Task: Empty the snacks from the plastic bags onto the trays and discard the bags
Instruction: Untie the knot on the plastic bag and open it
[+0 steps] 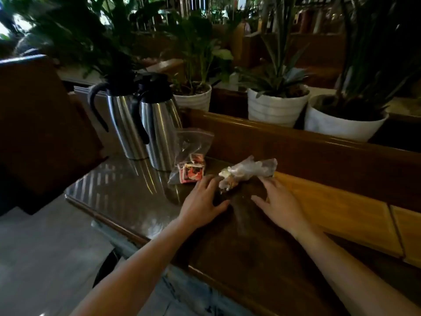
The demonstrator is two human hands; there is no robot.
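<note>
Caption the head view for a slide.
Both bare hands, left hand and right hand, reach for a crumpled snack bag beside a zip bag and two steel carafes.

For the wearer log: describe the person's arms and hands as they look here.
Both forearms are bare up to the frame edge, no sleeves in view. The left hand and right hand wear no gloves; no rings, watch or bracelets can be seen in this dim, blurred view.

Dim room: glossy dark wooden surface (127, 197), white potted plants (276, 106) across the upper frame, pale floor (45, 247) lower left
</note>
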